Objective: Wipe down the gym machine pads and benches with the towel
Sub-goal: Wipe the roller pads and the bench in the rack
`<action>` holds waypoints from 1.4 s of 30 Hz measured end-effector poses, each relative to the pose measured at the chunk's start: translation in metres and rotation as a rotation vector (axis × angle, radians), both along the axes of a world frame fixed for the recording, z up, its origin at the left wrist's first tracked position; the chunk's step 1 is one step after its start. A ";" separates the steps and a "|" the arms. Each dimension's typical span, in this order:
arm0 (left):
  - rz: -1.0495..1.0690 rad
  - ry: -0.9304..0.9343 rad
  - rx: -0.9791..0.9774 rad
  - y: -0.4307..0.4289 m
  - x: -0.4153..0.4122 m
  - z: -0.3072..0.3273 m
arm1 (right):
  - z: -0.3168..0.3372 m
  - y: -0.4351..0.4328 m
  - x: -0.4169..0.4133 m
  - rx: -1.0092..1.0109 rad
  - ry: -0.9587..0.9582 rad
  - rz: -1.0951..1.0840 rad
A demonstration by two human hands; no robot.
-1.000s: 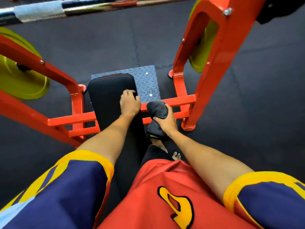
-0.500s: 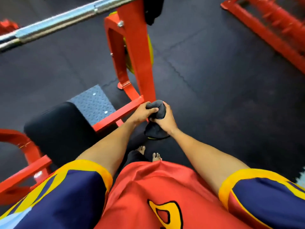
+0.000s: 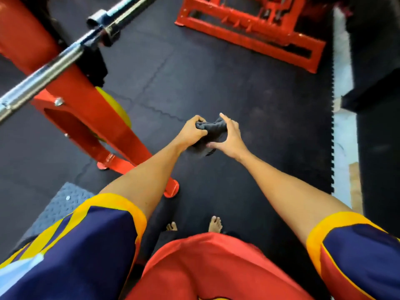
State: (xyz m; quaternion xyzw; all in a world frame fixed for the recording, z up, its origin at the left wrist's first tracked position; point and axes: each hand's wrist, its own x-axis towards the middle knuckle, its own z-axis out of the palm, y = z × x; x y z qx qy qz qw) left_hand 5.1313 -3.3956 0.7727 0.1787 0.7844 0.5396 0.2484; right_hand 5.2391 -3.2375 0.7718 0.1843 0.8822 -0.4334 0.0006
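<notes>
Here, a dark grey towel point(image 3: 211, 128) is held in both grips, out in front of the body.

At the far left, a steel barbell point(image 3: 54, 61) is seen lying slantwise across an orange rack upright point(image 3: 71, 94), with a yellow weight plate point(image 3: 123, 111) partly hidden behind the upright and a grey tread plate point(image 3: 58, 204) lower down. Near the middle, the left grip point(image 3: 191, 132) is clamped on one end of the bunched towel, its fingers curled over the cloth. The right grip point(image 3: 229, 137) is closed on the other end, thumb raised on top and fingers tucked beneath. The towel is carried in the air above the black rubber floor mats point(image 3: 216, 72), well apart from the rack. A red steel frame point(image 3: 249, 24) is seen on the floor at the upper right.
</notes>
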 end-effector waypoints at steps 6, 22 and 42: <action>-0.235 0.176 -0.009 0.083 -0.011 0.026 | 0.033 0.074 0.004 0.189 0.066 -0.181; -0.389 0.239 0.051 0.323 -0.029 0.027 | 0.025 0.338 0.056 0.212 -0.128 -0.227; -0.663 0.463 -0.115 0.620 -0.213 0.071 | 0.062 0.585 -0.090 0.127 -0.024 -0.540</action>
